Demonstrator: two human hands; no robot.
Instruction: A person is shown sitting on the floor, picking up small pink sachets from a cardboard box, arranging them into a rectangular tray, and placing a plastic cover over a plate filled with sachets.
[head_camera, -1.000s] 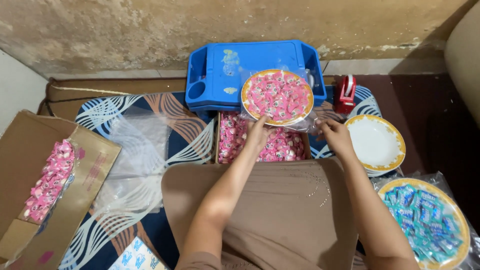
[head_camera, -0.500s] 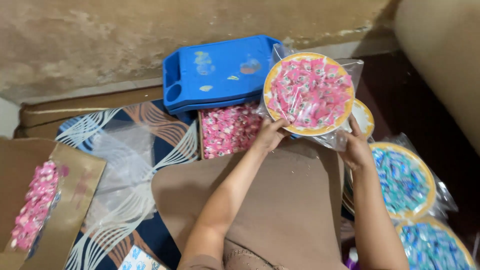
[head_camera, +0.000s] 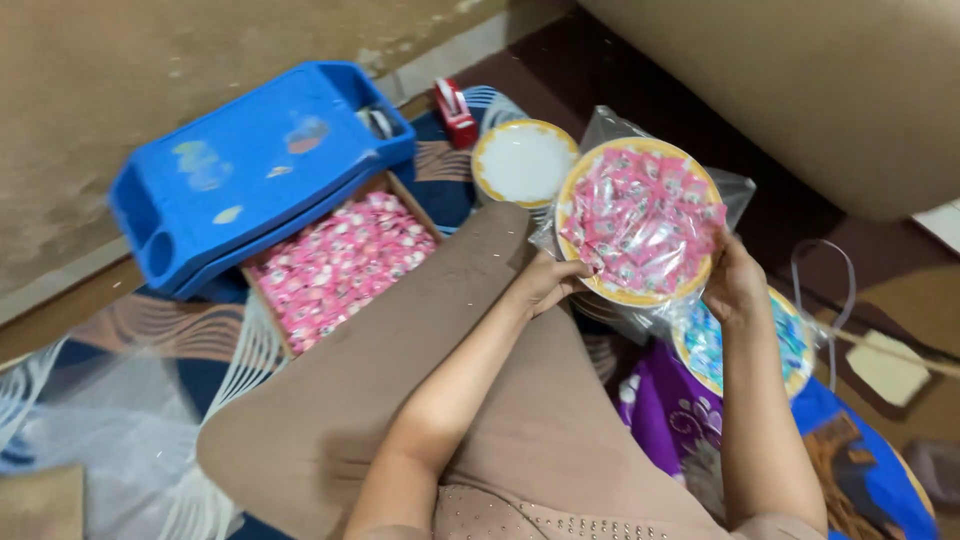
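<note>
Glossy clear plastic bag (head_camera: 735, 190) (crinkled); smooth blue plastic tray (head_camera: 250, 160).

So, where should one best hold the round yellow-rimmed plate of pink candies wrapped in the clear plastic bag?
Hold the round yellow-rimmed plate of pink candies by opposite rim edges, coming from both sides, as the left hand and right hand do. It is wide, flat and loosely heaped, so level support probably prevents spilling.

both hands (head_camera: 548, 283) (head_camera: 735, 285) raised, fingers (head_camera: 572, 270) curled in a grip.
</note>
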